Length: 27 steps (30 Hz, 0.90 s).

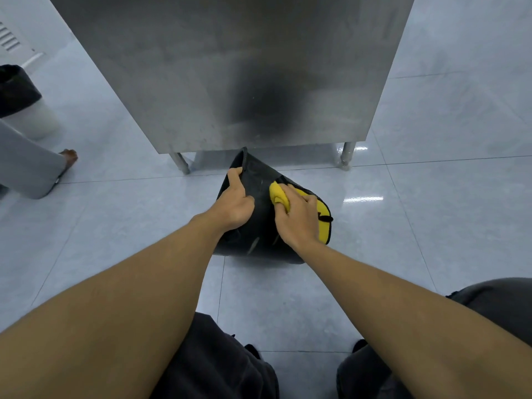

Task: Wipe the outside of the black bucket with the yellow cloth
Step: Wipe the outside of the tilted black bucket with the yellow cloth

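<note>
The black bucket (259,234) lies tilted on its side on the tiled floor, its rim turned up and away towards the steel table. My left hand (234,203) grips the bucket's rim on the left side. My right hand (299,217) presses the yellow cloth (279,195) flat against the bucket's outer wall. Part of the cloth, with a black trim and loop, hangs over the bucket's right side (324,223). My hands hide much of the bucket's upper wall.
A stainless steel table (230,67) stands right behind the bucket, its legs (347,156) on the floor. Another person's trouser leg and bare foot (67,156) are at the left, beside a white bin with a black liner (17,90). My knees are below.
</note>
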Available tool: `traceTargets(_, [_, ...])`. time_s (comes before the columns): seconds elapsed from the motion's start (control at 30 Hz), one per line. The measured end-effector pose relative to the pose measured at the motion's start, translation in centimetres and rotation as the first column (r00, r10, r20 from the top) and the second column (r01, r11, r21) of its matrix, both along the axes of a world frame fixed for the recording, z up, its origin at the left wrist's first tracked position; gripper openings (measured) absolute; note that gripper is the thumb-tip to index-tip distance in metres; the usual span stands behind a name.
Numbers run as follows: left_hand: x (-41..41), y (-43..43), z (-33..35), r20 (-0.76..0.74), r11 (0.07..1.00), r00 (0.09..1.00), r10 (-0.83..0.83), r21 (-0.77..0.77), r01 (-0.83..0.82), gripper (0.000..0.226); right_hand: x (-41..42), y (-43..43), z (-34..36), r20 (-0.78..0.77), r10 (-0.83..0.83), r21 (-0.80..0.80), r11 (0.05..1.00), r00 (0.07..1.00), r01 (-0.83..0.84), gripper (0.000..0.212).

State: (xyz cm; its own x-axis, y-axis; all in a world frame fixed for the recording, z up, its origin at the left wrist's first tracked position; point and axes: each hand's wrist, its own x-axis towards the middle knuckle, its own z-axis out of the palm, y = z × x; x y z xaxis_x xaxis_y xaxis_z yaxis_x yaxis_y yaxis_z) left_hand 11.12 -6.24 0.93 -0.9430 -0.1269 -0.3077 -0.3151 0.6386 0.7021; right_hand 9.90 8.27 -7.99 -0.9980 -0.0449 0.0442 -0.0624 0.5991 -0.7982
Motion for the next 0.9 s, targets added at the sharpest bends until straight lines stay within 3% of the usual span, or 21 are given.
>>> traceTargets(0.13, [-0.3, -0.2, 0.4, -0.024, 1.000, 1.000, 0.013, -0.017, -0.013, 0.059, 0.4, -2.0, 2.0, -0.131, 0.233, -0.082, 0.966, 0.964, -0.245, 0.046])
traceTargets(0.2, [-0.4, -0.1, 0.5, -0.054, 1.000, 0.998, 0.019, -0.023, -0.020, 0.061, 0.5, -2.1, 2.0, -0.156, 0.266, -0.069, 0.958, 0.951, -0.279, 0.048])
traceTargets(0.4, [-0.6, 0.2, 0.4, -0.028, 0.998, 0.999, 0.045, -0.034, -0.046, 0.074, -0.2, 1.5, -2.5, 0.029, -0.005, 0.065, 0.998, 1.000, 0.003, 0.047])
traceTargets(0.5, [-1.1, 0.6, 0.1, -0.031, 0.998, 0.997, 0.067, -0.019, -0.068, 0.078, 0.1, 3.4, -3.4, 0.181, -0.195, 0.000, 0.980, 0.964, 0.198, 0.039])
traceTargets(0.57, [-1.3, 0.6, -0.1, -0.027, 0.996, 0.996, 0.086, -0.023, -0.086, 0.079, 0.4, 3.3, -2.9, 0.246, -0.231, -0.063, 0.965, 0.941, 0.253, 0.036])
traceTargets(0.73, [-1.6, -0.1, -0.6, -0.001, 0.992, 0.992, 0.128, -0.016, -0.128, 0.078, 0.3, 0.8, -1.0, 0.024, 0.002, 0.001, 1.000, 1.000, -0.002, 0.043])
traceTargets(0.83, [-1.8, -0.1, -0.5, -0.021, 0.989, 0.989, 0.148, 0.020, -0.148, 0.076, 0.4, -1.4, 0.6, -0.106, 0.215, -0.039, 0.975, 0.971, -0.220, 0.048])
traceTargets(0.9, [-2.0, -0.3, -0.5, -0.024, 0.989, 0.989, 0.145, 0.028, -0.145, 0.072, 0.7, -2.3, 1.2, -0.140, 0.267, -0.095, 0.955, 0.953, -0.281, 0.048])
